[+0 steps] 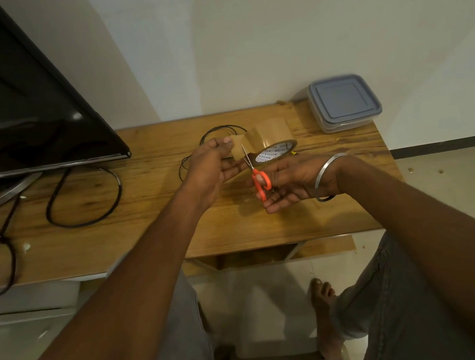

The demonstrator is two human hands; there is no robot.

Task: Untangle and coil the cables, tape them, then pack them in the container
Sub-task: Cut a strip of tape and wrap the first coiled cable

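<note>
The left hand [214, 164] pinches the tape strip [240, 147], the right hand [292, 183] grips the scissors [259, 177]; slack could fold the strip onto itself.

Tabletop [236, 232]: bare wood along the near edge, and between tape roll [275, 150] and lidded container [344, 102] at the far right corner. Centre: taken by left hand [211, 168], right hand [294, 178], scissors [261, 181] and the roll; thin black cable [220, 127] behind them, near the wall [245, 47]. Left: television [17, 100] overhanging, its curved stand [6, 194], thick black cable loop [119, 186].
</note>
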